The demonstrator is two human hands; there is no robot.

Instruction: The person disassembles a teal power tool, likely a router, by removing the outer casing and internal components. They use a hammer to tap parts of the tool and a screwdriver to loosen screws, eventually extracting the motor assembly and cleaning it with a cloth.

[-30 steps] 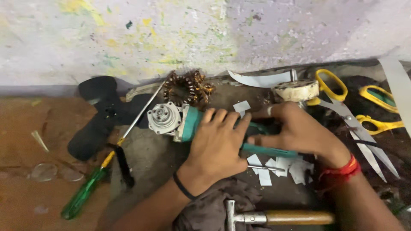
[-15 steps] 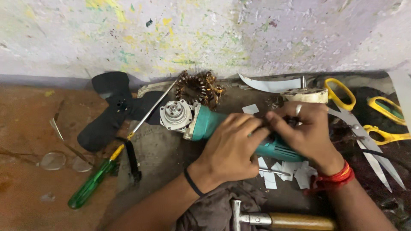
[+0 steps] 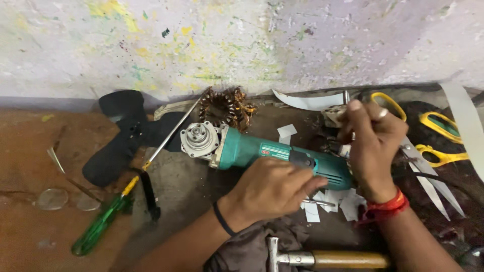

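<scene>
While the teal angle grinder point(image 3: 262, 153) lies on its side across the middle of the table point(image 3: 30, 221), both hands work at its rear half. The left hand point(image 3: 272, 189) rests just in front of the grinder's body, its fingers point(image 3: 302, 184) curled around a thin metal tool point(image 3: 317, 203) whose tip pokes out toward the scraps of white paper point(image 3: 333, 199) under the grinder's tail; the grip looks set for steadying fine work close to the housing. The right hand point(image 3: 370, 146) hovers over the grinder's rear end, fingers pinched on something small that I cannot make out, held up as if to keep it clear of the body.

The grinder's bare spindle head point(image 3: 199, 138) points away from the hands, with a copper-wound stator point(image 3: 224, 106) just behind it against the wall. Beyond the spindle, a black fan blade point(image 3: 121, 136) lies flat, and a green-handled screwdriver point(image 3: 111, 216) slants from the head toward the near edge. Past the grinder's tail sit yellow-handled scissors point(image 3: 433, 146) and a curved blade point(image 3: 307, 102). A wooden-handled hammer point(image 3: 322, 259) lies nearest the person, in front of the grinder, beside a dark cloth point(image 3: 252, 247).
</scene>
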